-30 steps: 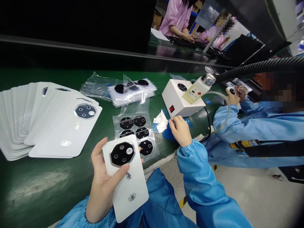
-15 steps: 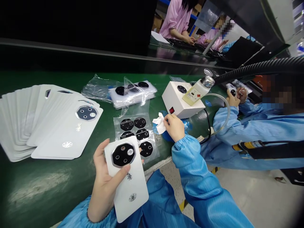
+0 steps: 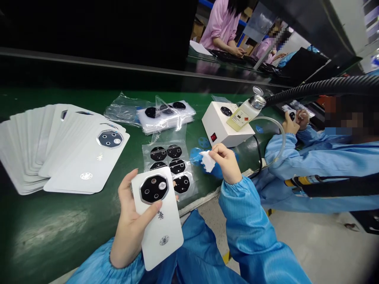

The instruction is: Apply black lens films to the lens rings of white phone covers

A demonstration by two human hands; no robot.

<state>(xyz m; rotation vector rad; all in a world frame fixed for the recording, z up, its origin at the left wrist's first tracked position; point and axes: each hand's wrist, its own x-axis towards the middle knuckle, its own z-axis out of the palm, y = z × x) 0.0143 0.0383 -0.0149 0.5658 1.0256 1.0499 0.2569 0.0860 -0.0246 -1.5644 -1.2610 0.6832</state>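
A white phone back cover (image 3: 162, 225) with a black camera plate (image 3: 154, 188) is gripped in my left hand (image 3: 130, 221). My thumb lies across its face just below the camera plate. My right hand (image 3: 227, 161) pinches a crumpled white wipe (image 3: 208, 161) above the green bench, close to some blue film pieces (image 3: 197, 156). Between the hands lies a clear sheet of black octagonal camera plates (image 3: 177, 166), partly hidden by the cover I hold.
Fanned white back covers (image 3: 74, 157) spread over the left of the bench. Behind lie a stack of plastic sheets (image 3: 166, 118) and a white box (image 3: 220, 122) with a red switch, bearing a pump bottle (image 3: 244, 114). A black hose (image 3: 325, 85) crosses at right, near a co-worker's blue sleeve (image 3: 296, 157).
My right hand has shifted a little to the right with the wipe, away from the sheet of camera plates. My left hand and the cover have barely moved.
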